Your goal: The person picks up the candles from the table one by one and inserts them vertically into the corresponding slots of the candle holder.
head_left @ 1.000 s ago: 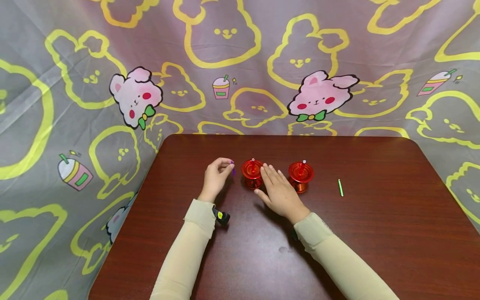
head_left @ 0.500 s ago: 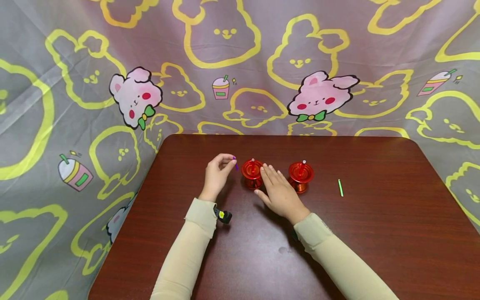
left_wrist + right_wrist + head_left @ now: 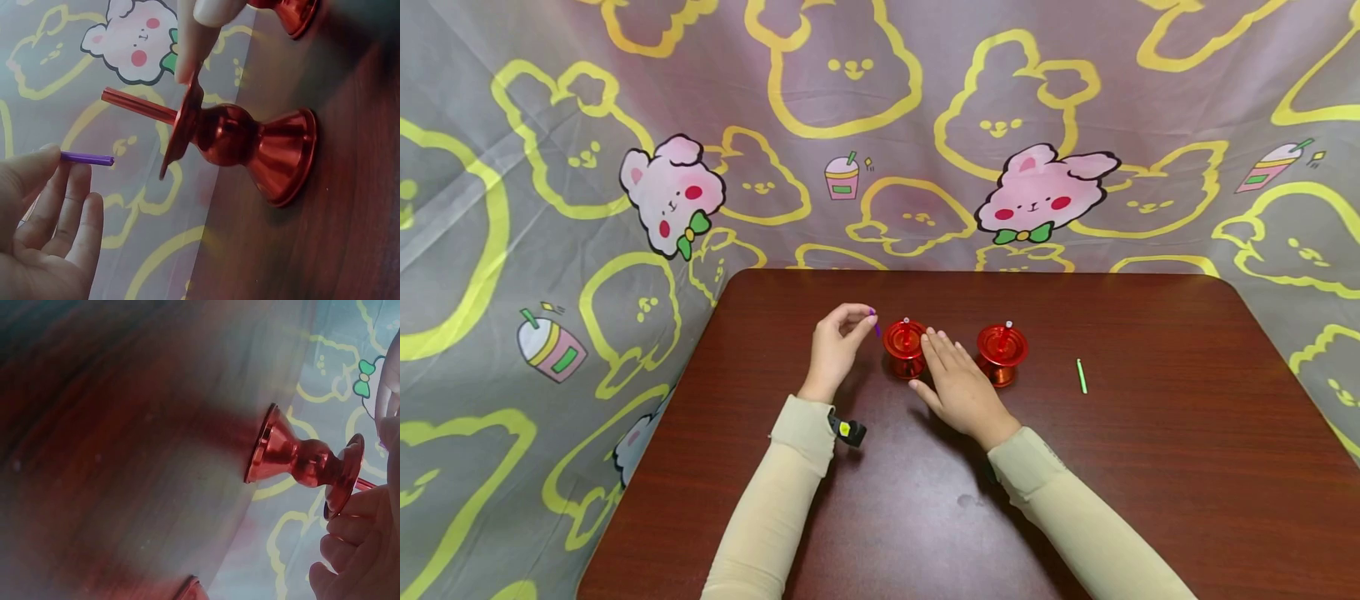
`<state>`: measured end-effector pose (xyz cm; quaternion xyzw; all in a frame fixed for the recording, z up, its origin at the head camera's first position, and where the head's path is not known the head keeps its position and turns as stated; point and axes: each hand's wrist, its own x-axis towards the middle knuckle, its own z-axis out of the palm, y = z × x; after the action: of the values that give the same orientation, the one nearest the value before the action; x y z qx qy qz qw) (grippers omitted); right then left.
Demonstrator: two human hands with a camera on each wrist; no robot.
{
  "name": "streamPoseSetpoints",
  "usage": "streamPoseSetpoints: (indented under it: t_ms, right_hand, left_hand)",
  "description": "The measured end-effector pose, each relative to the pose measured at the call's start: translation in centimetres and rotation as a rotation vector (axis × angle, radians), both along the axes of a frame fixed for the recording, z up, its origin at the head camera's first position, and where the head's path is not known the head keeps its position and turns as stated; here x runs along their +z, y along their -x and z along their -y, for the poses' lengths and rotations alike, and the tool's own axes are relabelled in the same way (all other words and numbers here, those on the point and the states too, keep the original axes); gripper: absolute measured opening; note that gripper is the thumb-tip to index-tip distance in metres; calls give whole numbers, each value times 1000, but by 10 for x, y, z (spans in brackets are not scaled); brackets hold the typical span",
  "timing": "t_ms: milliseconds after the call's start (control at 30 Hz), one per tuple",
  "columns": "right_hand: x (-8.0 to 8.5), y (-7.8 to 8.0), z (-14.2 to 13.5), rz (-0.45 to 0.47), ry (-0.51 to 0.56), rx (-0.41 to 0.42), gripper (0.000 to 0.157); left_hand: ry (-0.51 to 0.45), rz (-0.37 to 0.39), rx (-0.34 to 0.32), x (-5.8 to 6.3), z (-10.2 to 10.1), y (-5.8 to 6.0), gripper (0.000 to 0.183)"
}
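My left hand (image 3: 835, 354) pinches a thin purple stick (image 3: 87, 159), like a small candle, between thumb and fingertips. It is held in the air just left of a red metallic candle holder (image 3: 904, 362), apart from it. That holder stands upright, a thin red rod (image 3: 137, 104) rising from its dish. My right hand (image 3: 962, 387) reaches across from the right with fingers straight, and its fingertips touch the dish's edge (image 3: 345, 478). Behind the right hand stands a matching red candle holder (image 3: 1002, 367), partly covered by the fingers, also with a red rod.
A short green stick (image 3: 1082, 377) lies on the dark wooden table (image 3: 1157, 467), right of the second holder. A patterned cloth (image 3: 880, 225) hangs behind the table and along its sides. The left wrist carries a black strap device (image 3: 850, 431).
My left hand has shifted slightly up and to the right, bringing the purple stick nearer the left candle holder. My right hand stays where it was.
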<state>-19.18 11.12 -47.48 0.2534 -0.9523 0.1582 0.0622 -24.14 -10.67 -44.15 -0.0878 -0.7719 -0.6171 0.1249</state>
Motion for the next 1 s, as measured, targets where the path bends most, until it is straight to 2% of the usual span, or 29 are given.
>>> streamPoseSetpoints:
  t_ms: [300, 600, 1000]
  right_hand:
    - [-1, -4, 3, 0, 5, -8, 72]
    - [-1, -8, 5, 1, 13, -14, 72]
    - [-2, -11, 9, -21, 19, -19, 72]
  left_hand:
    - [14, -63, -20, 18, -9, -12, 19]
    - [11, -105, -25, 11, -9, -3, 17]
    - [43, -165, -86, 18, -15, -3, 17]
